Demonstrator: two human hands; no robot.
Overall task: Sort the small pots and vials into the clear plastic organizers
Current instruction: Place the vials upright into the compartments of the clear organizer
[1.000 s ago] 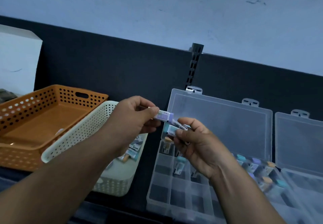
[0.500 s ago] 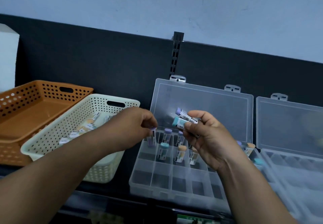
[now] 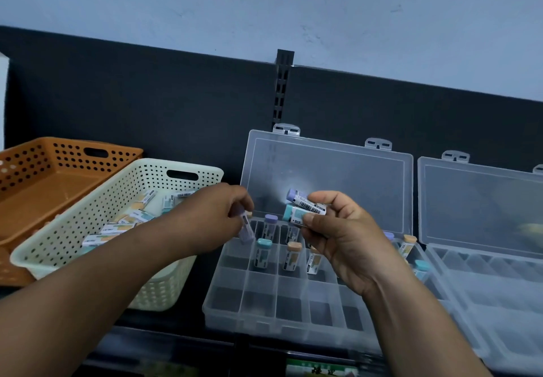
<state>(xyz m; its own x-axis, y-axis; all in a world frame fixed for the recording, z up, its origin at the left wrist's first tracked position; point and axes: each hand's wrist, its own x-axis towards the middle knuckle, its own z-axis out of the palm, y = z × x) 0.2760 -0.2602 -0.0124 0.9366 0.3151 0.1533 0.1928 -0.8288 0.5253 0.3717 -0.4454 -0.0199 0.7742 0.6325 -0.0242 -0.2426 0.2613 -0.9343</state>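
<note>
My left hand (image 3: 217, 218) pinches a purple-capped vial (image 3: 246, 229), held upright over the top-left compartment of the open clear organizer (image 3: 264, 303). My right hand (image 3: 340, 235) grips two labelled vials above the box, one with a purple cap (image 3: 305, 201) and one with a teal cap (image 3: 295, 214). Several vials with purple, teal and orange caps (image 3: 289, 256) stand in the organizer's upper rows. The cream basket (image 3: 97, 209) to the left holds several loose vials (image 3: 129, 221).
An orange basket (image 3: 58, 171) sits at far left, behind the cream one. A second open clear organizer (image 3: 499, 288) lies at the right. Both lids lean against the dark back panel (image 3: 147, 106). The shelf's front edge runs just below the boxes.
My left hand took a purple-capped vial from my right hand and lowered it to the organizer's top-left compartment. The view shifted left, showing the cream basket's contents.
</note>
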